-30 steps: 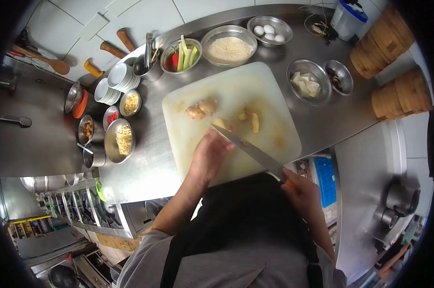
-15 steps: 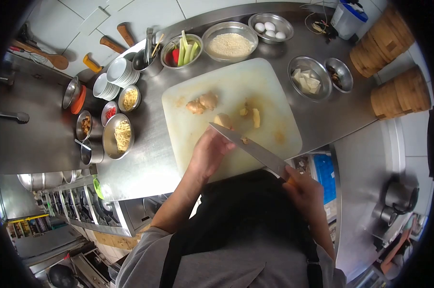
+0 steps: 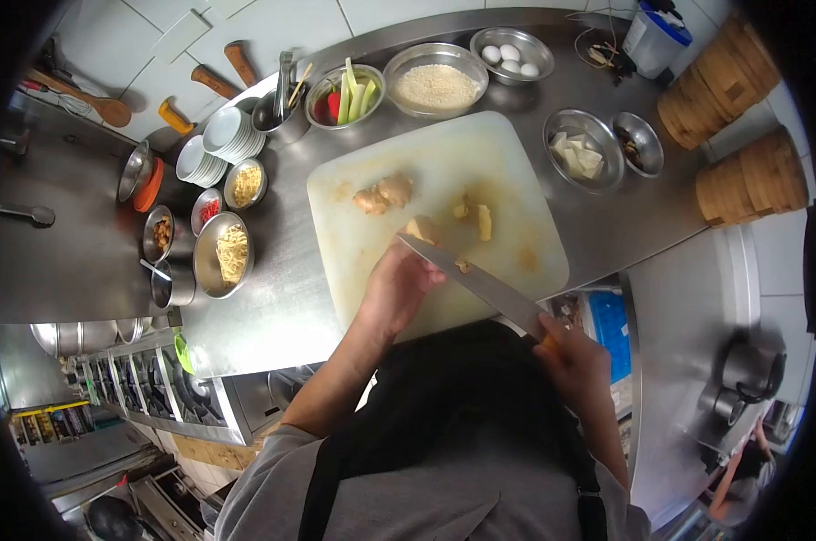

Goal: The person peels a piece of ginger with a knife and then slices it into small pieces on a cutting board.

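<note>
My right hand [image 3: 570, 356] is wrapped round the handle of a large knife [image 3: 485, 287], whose blade points up and left across the white cutting board [image 3: 345, 261]. Near the blade tip, my left hand [image 3: 403, 287] holds a piece of ginger [image 3: 421, 229], its fingers partly hidden by the blade. A knobbly ginger root [image 3: 383, 194] lies above that hand. To the right are a cut strip [image 3: 485, 222] and a small bit [image 3: 461, 211]; another scrap [image 3: 463, 266] lies beside the blade.
Behind the board stand bowls of celery [image 3: 354, 97], pale crumbs [image 3: 437, 86] and eggs [image 3: 510, 56]. White sheets fill a bowl [image 3: 577, 155] at the right, near bamboo steamers [image 3: 752, 187]. Stacked dishes [image 3: 232, 132] and a bowl of shreds [image 3: 231, 254] are left.
The whole view has shifted very slightly. Both hands and the knife keep nearly the same place over the board. At the lower right edge, another person's arm has moved.
</note>
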Motion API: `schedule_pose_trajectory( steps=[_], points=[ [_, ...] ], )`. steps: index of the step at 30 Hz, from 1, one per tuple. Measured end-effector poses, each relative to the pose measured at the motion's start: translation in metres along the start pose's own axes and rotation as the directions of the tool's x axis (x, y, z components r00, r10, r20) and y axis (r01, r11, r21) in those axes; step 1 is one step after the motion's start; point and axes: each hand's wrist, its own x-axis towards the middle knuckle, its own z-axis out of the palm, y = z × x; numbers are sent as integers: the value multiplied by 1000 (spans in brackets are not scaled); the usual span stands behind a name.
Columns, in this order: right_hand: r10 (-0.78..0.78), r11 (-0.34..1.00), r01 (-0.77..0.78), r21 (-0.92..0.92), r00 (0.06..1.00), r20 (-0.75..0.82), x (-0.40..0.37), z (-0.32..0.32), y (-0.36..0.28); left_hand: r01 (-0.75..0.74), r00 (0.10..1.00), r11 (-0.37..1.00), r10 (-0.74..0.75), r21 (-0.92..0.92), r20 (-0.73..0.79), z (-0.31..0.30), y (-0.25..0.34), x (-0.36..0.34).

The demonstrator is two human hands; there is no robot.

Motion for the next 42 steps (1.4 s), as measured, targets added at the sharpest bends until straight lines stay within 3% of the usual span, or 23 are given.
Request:
schedule_pose_trajectory(
  steps=[17,23,29,35,37,38,42],
  points=[
    [9,999,-7,52,999,-42,3,7,-1,3,1000,999,-3,46,-4,5,1,0],
    [-12,997,16,73,999,-52,8,12,0,-11,1000,999,12,-50,11,1,-6,5],
    [-18,1000,18,2,998,-61,9,13,2,-2,994,996,-8,-89,-109,9,-9,6],
    [-27,995,34,89,996,-86,16,19,1,76,994,992,-84,-101,-76,11,-25,4],
    [-39,988,58,143,991,-128,22,24,7,130,989,991,-128,-15,72,24,-28,-3],
    [-56,977,89,192,984,-169,24,25,10,136,988,991,-134,-13,71,24,-27,-3],
    [63,963,-40,267,995,-80,20,9,7,81,993,995,-85,54,77,18,-14,-1]
  ],
)
